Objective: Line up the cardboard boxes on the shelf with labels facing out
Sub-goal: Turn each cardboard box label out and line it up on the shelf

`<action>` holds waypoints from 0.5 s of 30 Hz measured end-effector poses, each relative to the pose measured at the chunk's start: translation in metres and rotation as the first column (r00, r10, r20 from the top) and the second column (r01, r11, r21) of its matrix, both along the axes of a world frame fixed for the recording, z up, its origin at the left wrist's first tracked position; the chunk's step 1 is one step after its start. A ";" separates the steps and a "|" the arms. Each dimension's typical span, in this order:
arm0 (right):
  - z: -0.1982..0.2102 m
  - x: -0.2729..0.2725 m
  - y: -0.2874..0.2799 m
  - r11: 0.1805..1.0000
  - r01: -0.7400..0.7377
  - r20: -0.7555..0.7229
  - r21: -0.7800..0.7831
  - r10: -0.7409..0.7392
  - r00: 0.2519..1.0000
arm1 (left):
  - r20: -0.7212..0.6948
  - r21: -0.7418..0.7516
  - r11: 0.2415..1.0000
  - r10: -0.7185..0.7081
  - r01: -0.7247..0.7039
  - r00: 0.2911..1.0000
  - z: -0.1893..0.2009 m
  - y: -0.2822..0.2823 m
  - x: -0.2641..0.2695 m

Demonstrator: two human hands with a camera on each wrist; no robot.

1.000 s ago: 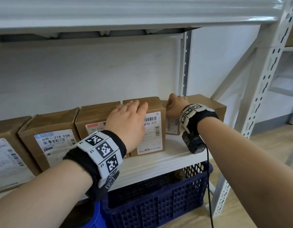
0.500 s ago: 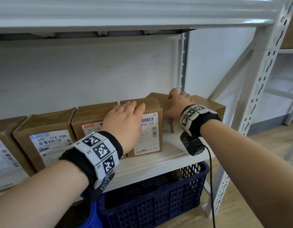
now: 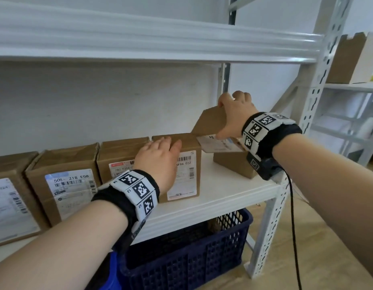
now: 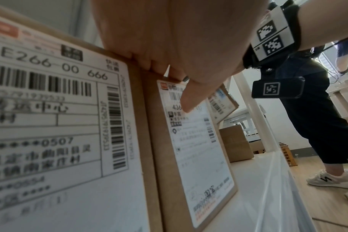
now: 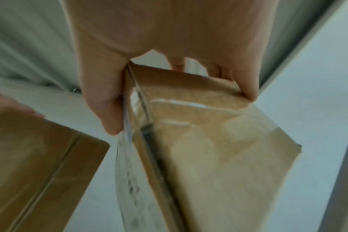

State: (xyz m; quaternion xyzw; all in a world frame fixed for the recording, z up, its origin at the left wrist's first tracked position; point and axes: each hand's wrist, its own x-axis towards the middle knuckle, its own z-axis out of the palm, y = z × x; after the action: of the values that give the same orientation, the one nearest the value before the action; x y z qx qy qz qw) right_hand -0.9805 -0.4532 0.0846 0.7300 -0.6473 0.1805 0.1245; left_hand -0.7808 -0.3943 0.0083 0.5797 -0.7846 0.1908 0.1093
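Rightmost box (image 3: 214, 124) now lifted, tilted, right hand (image 3: 233, 114) gripping; left hand (image 3: 158, 162) flat atop 4 lined boxes (image 3: 122, 155).

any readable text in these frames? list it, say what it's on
"501- Z18 E08": label on the second box from left.
"E266 00 666": label on the third box; "780" precedes it in the head view.
"QF06 012": label on the box under the left hand.
"L3": left wristband.
Lifted box in the right hand: label unreadable.
Fine print: blurred.

Leftmost box (image 3: 7, 206) cut by edge, held box (image 5: 209, 149) blurred (label unreadable)
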 end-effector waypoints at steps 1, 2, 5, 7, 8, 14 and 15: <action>0.002 0.001 0.003 0.999 0.004 -0.063 0.039 -0.002 0.998 | 0.003 0.000 1.000 0.003 -0.003 1.000 0.000 0.000 0.000; 0.003 0.003 0.007 0.997 0.004 -0.103 0.080 0.004 0.995 | 0.007 -0.002 1.000 0.008 -0.008 1.000 0.000 0.000 0.000; 0.003 0.008 0.012 0.987 -0.018 -0.174 0.158 0.045 0.984 | 0.022 0.006 1.000 0.021 -0.021 1.000 0.001 0.000 -0.002; -0.001 0.012 0.014 0.983 -0.028 -0.237 0.181 0.072 0.969 | 0.025 0.009 1.000 0.024 -0.024 0.999 0.002 -0.001 -0.002; -0.004 0.013 0.015 0.979 -0.034 -0.252 0.199 0.084 0.964 | 0.025 0.013 1.000 0.023 -0.023 0.999 0.002 -0.001 -0.001; -0.013 0.016 0.021 0.947 -0.154 -0.039 0.283 0.172 0.984 | 0.002 0.006 1.000 0.015 -0.015 1.000 0.000 0.001 -0.001; -0.014 0.015 0.021 0.951 -0.171 0.014 0.257 0.173 0.985 | -0.002 0.005 1.000 0.011 -0.011 1.000 0.000 0.001 -0.001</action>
State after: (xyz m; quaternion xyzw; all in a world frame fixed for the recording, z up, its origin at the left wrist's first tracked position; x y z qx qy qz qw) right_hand -0.9651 -0.4326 0.0707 0.7944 -0.5986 0.1018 0.0153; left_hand -0.7814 -0.3933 0.0087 0.5844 -0.7818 0.1889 0.1074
